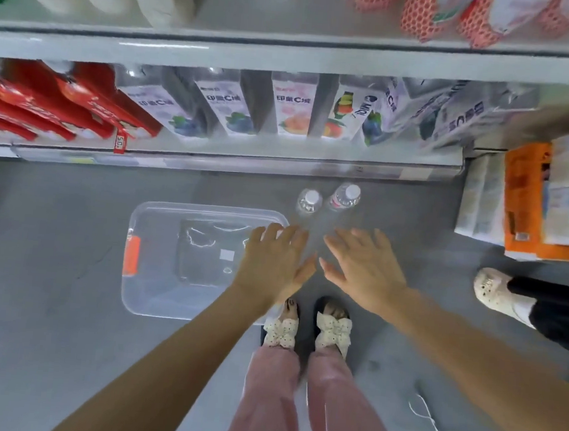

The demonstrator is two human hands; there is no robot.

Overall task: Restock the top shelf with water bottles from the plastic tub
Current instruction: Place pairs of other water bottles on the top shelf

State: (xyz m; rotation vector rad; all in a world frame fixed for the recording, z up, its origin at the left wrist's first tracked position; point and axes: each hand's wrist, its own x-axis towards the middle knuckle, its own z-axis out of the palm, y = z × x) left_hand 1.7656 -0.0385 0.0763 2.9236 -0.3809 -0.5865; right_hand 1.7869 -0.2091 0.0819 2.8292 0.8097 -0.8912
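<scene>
Two water bottles (pixel 309 200) (pixel 345 196) stand side by side on the floor (pixel 45 297), outside the plastic tub (pixel 159 211), just beyond its far right corner and in front of the lower shelf (pixel 212 164). Each stands upright: long axis vertical, white cap pointing up at the camera, the clear body nearly lost against the grey floor.

The left hand (pixel 274 262) and right hand (pixel 364 267) hover above them – each grip apart, fingers spread, holding nothing.

The likely slip is a tip-over. The bodies are hard to see, so a finger landing off-centre could knock one bottle into its neighbour – and a fallen one could roll under the shelf. Another person's shoe (pixel 491 290) is near on the right.
</scene>
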